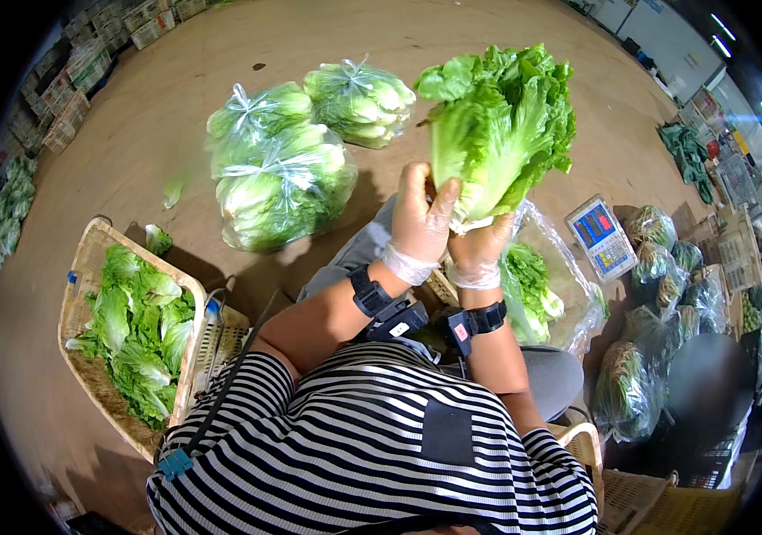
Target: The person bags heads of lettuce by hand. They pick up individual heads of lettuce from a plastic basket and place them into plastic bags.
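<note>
A head of green leaf lettuce (510, 134) stands upright in front of me, leaves up and its pale stem end down. My right hand (483, 245), in a thin clear glove, is closed round the stem end from below. My left hand (423, 218), gloved the same way, grips the lower leaves at the left side, thumb across the front. Under my right forearm, more lettuce (531, 290) lies in an open clear plastic bag (577, 312). The fingers of my right hand are partly hidden behind the lettuce.
Tied clear bags of lettuce (287, 192) stand on the floor ahead. At my left, a crate (198, 299) holds loose leaves. A digital scale (601, 238) stands at the right, beside bagged vegetables (628, 383). Stacked crates (69, 120) line the far left.
</note>
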The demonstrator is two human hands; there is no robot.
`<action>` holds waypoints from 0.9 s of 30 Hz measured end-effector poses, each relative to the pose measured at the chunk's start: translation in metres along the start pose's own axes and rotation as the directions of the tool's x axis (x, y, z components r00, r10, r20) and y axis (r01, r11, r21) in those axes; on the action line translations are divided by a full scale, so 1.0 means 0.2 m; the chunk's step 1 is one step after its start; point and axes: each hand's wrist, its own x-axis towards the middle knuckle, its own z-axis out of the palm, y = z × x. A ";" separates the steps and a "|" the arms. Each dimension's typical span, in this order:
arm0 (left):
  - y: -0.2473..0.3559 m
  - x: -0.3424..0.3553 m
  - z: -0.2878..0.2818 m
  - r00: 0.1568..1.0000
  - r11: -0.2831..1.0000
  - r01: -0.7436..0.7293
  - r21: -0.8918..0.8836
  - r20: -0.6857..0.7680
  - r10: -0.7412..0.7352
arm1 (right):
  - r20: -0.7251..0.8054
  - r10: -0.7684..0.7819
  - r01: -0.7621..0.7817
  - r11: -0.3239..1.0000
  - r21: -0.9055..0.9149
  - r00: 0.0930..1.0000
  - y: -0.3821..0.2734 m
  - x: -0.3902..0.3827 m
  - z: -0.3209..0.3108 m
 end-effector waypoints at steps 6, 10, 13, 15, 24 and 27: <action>0.02 -0.05 -0.06 0.953 0.779 0.262 -0.569 0.029 -0.300 | 0.020 0.043 -0.046 0.976 0.212 0.999 -0.03 0.05 0.04; 0.01 0.07 -0.41 0.914 0.780 0.153 -0.607 -0.214 -0.345 | 0.008 0.297 -0.235 0.739 0.631 0.955 -0.09 0.09 -0.03; 0.04 0.18 -1.00 0.714 0.930 0.155 -0.332 -0.614 -0.338 | 0.135 0.312 -0.320 0.679 0.660 0.940 -0.10 0.10 -0.07; 0.05 0.12 -1.52 0.466 0.929 0.077 -0.361 -0.811 -0.354 | 0.152 0.316 -0.338 0.703 0.626 0.937 -0.09 0.11 -0.08; -0.09 -0.10 -1.31 0.862 0.874 0.440 -0.206 -0.175 -0.475 | 0.252 0.458 -0.515 0.816 0.261 0.853 0.15 0.07 0.04; -0.11 -0.04 -0.89 0.927 0.902 0.369 -0.223 0.157 -0.340 | 0.145 0.441 -0.453 0.889 0.062 0.886 0.27 0.04 0.14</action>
